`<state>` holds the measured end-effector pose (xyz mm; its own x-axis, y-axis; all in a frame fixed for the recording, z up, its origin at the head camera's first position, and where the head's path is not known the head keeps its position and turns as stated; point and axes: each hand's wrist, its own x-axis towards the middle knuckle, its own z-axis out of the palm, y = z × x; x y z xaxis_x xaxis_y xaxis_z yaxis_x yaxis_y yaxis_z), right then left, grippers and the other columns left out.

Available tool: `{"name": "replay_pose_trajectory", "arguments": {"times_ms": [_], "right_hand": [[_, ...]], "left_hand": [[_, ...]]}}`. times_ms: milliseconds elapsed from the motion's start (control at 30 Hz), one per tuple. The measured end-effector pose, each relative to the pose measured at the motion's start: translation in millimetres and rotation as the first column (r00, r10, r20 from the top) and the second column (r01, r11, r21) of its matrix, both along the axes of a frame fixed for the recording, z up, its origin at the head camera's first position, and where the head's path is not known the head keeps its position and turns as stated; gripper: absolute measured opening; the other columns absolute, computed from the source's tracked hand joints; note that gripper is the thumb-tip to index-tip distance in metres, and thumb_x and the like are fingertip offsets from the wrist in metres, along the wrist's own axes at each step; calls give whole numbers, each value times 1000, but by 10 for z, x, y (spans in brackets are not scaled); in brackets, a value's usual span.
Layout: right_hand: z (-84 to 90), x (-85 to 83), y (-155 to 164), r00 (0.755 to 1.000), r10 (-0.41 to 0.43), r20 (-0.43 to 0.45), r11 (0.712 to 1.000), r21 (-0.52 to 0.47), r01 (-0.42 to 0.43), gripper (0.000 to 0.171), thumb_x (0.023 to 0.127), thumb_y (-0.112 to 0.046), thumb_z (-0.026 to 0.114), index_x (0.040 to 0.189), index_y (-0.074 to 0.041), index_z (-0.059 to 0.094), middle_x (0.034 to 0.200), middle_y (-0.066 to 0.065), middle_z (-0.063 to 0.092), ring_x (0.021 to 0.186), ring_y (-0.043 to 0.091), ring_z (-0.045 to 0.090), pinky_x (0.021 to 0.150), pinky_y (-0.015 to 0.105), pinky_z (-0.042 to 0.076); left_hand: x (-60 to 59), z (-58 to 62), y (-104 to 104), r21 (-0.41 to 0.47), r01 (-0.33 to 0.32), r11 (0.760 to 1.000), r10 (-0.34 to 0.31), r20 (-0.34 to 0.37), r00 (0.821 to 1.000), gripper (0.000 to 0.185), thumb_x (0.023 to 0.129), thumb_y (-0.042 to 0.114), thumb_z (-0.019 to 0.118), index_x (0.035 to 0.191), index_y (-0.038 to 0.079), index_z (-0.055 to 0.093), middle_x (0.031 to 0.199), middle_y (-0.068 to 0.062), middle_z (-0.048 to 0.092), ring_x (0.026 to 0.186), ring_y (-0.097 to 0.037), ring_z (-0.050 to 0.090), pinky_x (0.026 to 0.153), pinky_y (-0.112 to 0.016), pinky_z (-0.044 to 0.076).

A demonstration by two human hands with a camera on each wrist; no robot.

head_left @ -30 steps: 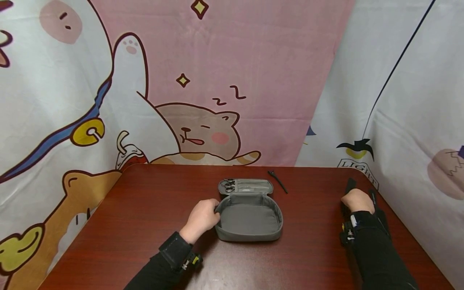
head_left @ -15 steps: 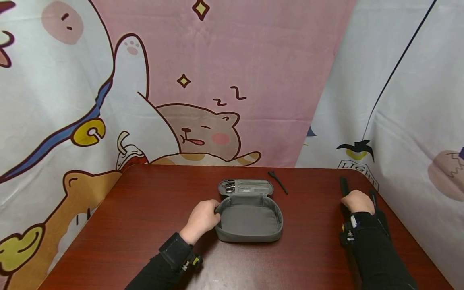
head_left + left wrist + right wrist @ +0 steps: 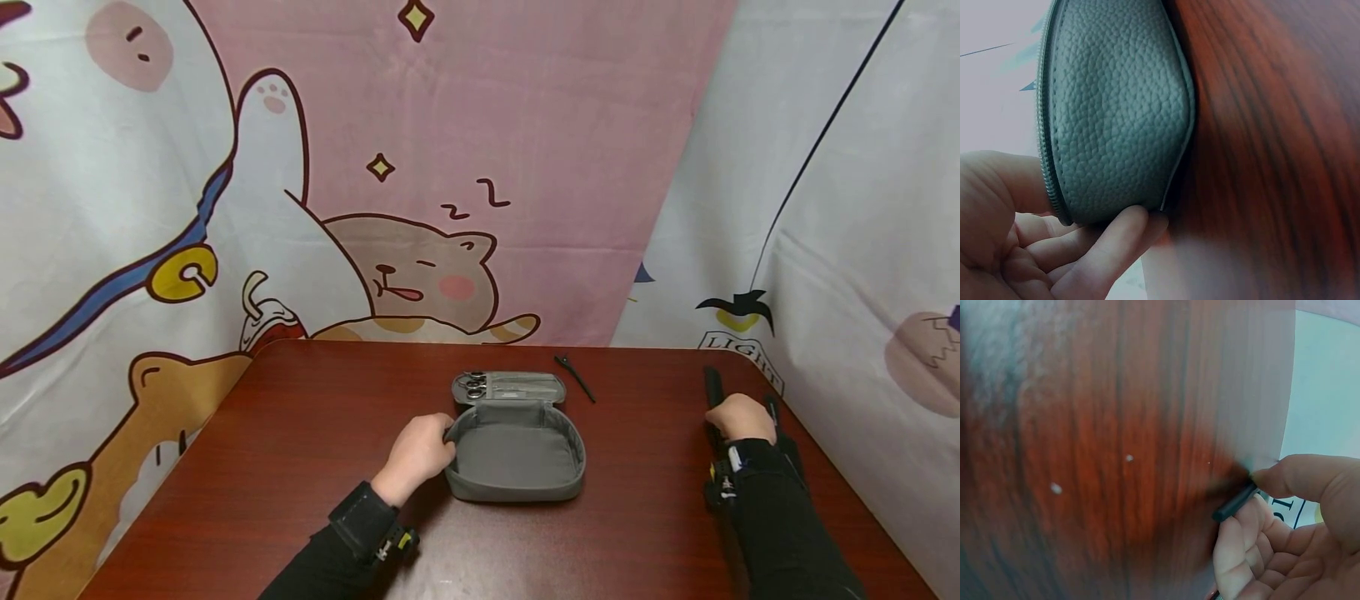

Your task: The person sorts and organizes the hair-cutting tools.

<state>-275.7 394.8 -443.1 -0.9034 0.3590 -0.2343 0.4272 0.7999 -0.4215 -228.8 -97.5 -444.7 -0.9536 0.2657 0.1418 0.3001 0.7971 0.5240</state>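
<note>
While the left hand (image 3: 418, 450) grips the case (image 3: 517, 492), the right hand (image 3: 742, 418) pinches a dark rod (image 3: 1234, 501).
A dark strip (image 3: 712, 385) there has just tipped leftward; the case looks steadied.

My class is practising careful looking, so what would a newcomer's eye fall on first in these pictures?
Probably the large cartoon backdrop, rising behind the brown table. Next, the open gray case near the middle of the table, its left side gripped by the left hand. Then, by the table's right edge, the right hand, pinching a slim dark object.
</note>
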Motion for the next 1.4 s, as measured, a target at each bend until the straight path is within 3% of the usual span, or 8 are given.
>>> {"name": "replay_pose_trajectory", "arguments": {"times_ms": [200, 400, 633, 767, 933, 1133, 1400], "right_hand": [[-6, -6, 59, 1000, 19, -4, 994, -112, -19, 32, 91, -16, 56, 66, 3, 62, 59, 8, 61, 54, 18, 63, 54, 32, 49], [-21, -27, 115, 999, -44, 4, 966, -254, 43, 27, 92, -10, 54, 86, 16, 59, 65, 11, 62, 57, 19, 67, 57, 31, 56], [-10, -52, 98, 994, -106, -1, 887, -452, 94, 44, 93, -6, 56, 114, 31, 41, 72, 14, 60, 59, 16, 65, 62, 32, 57], [5, -67, 45, 994, -102, -30, 848, -526, 71, 48, 96, -8, 55, 120, 30, 38, 79, 13, 58, 61, 13, 64, 63, 30, 57], [30, -75, -58, 993, -97, -66, 800, -599, 38, 41, 99, -10, 53, 119, 25, 44, 85, 10, 56, 64, 11, 62, 64, 27, 56], [72, -48, -172, 989, -90, -118, 780, -625, -4, 40, 103, -17, 52, 120, 19, 47, 83, 6, 56, 66, 10, 61, 65, 24, 56], [110, -26, -346, 961, -125, -247, 708, -700, -87, 47, 102, -21, 56, 128, 16, 44, 84, -3, 57, 71, 4, 61, 71, 23, 56]], "left_hand": [[-1, 1, 3, -2, -2, 1000, 2, 3, 1000, 13, 82, 0, 69, 95, 2, 70, 71, 2, 57, 58, -13, 47, 54, -29, 39], [-10, -3, 7, -8, -4, 1000, 4, 11, 1000, 13, 83, 0, 69, 96, 2, 70, 73, 1, 58, 59, -14, 48, 55, -29, 40], [-16, -10, 5, -10, -1, 1000, 1, 6, 1000, 13, 83, 0, 70, 96, 2, 70, 74, 0, 59, 60, -13, 48, 56, -30, 41], [-17, -5, 5, -10, 3, 1000, -3, 1, 1000, 11, 83, 0, 70, 94, 2, 70, 73, 1, 58, 60, -14, 48, 56, -30, 41], [-25, -11, 4, -12, 4, 1000, -4, 4, 1000, 11, 83, 0, 70, 94, 2, 70, 73, 1, 57, 60, -14, 48, 55, -30, 40], [-21, -6, 9, -11, 3, 1000, -2, 10, 1000, 12, 83, 0, 70, 96, 2, 70, 74, 1, 58, 60, -14, 48, 55, -29, 40], [-19, -8, 9, -15, 3, 1000, -3, 5, 1000, 12, 83, 0, 70, 95, 2, 70, 73, 1, 57, 59, -14, 48, 55, -29, 40]]}}
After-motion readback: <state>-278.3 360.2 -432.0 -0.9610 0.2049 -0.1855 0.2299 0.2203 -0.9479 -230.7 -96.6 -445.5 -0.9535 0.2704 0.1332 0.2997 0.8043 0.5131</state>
